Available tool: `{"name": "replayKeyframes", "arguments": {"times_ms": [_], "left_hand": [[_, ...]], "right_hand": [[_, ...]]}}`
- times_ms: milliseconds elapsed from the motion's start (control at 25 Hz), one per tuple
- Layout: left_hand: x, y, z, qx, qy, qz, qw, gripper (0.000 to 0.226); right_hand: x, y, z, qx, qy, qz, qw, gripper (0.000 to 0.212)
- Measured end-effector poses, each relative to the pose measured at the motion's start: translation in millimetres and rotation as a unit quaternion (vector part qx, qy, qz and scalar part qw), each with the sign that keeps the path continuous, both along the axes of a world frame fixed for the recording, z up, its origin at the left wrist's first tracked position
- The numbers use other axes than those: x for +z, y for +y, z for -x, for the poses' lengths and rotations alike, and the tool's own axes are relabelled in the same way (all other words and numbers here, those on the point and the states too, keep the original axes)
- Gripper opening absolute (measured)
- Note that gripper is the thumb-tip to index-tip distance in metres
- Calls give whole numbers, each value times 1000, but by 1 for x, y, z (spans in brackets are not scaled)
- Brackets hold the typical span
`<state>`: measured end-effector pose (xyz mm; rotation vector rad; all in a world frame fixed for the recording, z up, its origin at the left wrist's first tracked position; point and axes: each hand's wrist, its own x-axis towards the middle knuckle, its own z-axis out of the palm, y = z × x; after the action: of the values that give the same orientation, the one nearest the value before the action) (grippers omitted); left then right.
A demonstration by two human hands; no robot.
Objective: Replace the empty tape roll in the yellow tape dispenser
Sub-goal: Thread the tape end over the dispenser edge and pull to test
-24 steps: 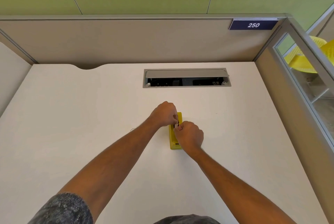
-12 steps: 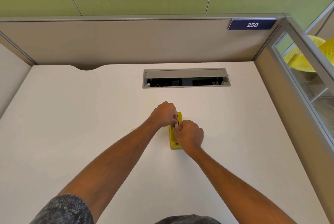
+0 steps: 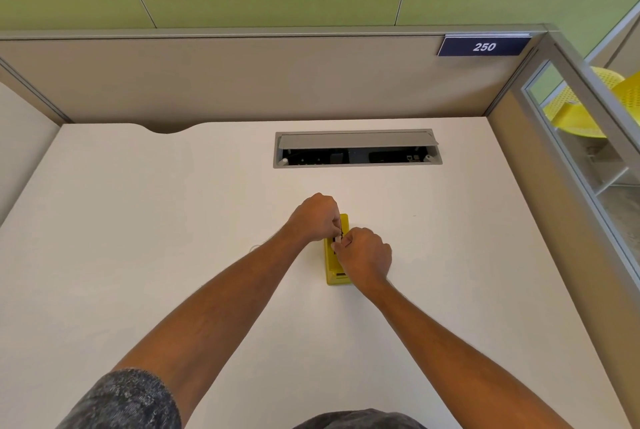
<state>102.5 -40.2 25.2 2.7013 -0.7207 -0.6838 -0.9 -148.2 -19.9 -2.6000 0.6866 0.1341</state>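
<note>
On the white worktop (image 3: 173, 221), centre: pinching with curled left hand (image 3: 317, 217) a small dark part (image 3: 340, 234), too tiny to identify, atop the yellow tape dispenser (image 3: 333, 273) lying flat; meeting it from the near side with curled right hand (image 3: 365, 255), likewise pinching, heel over the dispenser's right edge. Far right, plate (image 3: 484, 47) numbered 250.

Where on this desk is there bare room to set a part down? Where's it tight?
Free: the desk left of the left forearm out to its left edge; the strip between the right hand and the right partition; the band between the cable box and the hands. Crowded: centre, where left hand and right hand grip the yellow tape dispenser.
</note>
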Motion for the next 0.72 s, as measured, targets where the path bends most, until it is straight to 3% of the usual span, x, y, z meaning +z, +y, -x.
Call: {"name": "replayKeyframes", "arguments": {"times_ms": [720], "left_hand": [[-2,-2,-3,2,-2,-5,1000,7]], "right_hand": [[-6,2,4,-5,-15,-2,1000,36]]}}
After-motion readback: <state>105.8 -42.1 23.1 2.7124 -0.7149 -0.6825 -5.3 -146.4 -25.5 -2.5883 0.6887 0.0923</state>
